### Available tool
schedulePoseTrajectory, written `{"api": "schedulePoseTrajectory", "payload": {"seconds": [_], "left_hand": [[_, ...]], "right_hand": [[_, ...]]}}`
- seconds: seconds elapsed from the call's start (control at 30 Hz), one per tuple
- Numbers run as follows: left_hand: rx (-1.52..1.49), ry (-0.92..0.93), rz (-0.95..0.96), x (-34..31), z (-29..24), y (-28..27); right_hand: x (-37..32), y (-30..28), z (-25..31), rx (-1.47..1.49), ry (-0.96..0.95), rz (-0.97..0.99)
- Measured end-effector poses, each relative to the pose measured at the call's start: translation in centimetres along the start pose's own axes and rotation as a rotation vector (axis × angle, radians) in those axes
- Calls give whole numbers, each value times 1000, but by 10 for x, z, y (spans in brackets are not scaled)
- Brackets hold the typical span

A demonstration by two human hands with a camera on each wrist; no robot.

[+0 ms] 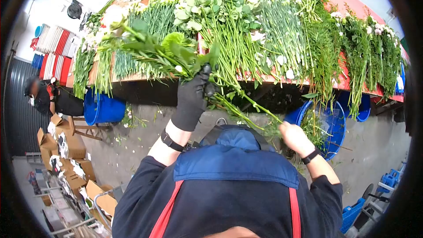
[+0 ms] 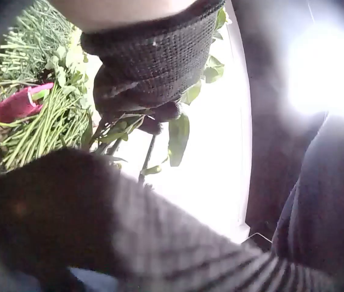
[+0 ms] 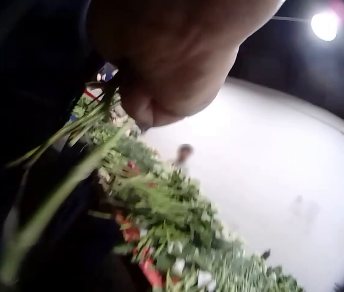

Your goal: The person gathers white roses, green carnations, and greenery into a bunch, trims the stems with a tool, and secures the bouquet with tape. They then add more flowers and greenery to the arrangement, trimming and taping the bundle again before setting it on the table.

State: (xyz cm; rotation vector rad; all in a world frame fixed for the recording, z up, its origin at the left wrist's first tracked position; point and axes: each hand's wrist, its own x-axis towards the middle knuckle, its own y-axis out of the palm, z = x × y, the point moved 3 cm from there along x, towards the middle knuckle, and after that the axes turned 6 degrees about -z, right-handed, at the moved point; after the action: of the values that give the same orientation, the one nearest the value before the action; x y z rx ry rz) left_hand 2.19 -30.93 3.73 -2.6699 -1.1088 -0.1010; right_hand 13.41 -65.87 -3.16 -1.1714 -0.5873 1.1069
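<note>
My left hand, in a black glove, grips a bunch of flowers by its stems, above the table's near edge. Leafy tops, a bright green bloom and a pale one point up to the left; cut stems slant down to the right. In the left wrist view, the glove curls round the stems beside a broad leaf. My bare right hand pinches the lower end of one long stem. The right wrist view shows this hand from behind, its fingertips mostly hidden, with a thick stem below.
Rows of cut flowers cover the red-topped table, stems hanging over its near edge. Blue buckets stand below: one at left, one with trimmings by my right hand. Cardboard boxes and another person are at left.
</note>
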Motion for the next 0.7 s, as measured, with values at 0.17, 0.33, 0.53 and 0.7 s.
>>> {"api": "schedulePoseTrajectory", "payload": {"seconds": [0.17, 0.33, 0.53, 0.7], "left_hand": [[-26, 30, -88, -9, -18, 5], [-211, -68, 95, -21, -15, 29], [-9, 49, 199, -42, -22, 31], [469, 425, 203, -64, -53, 26]], "right_hand": [[-45, -48, -17, 105, 342, -29], [29, -73, 50, 640, 31, -467], [77, -44, 78, 984, -114, -486], [99, -55, 105, 913, -223, -478]]}}
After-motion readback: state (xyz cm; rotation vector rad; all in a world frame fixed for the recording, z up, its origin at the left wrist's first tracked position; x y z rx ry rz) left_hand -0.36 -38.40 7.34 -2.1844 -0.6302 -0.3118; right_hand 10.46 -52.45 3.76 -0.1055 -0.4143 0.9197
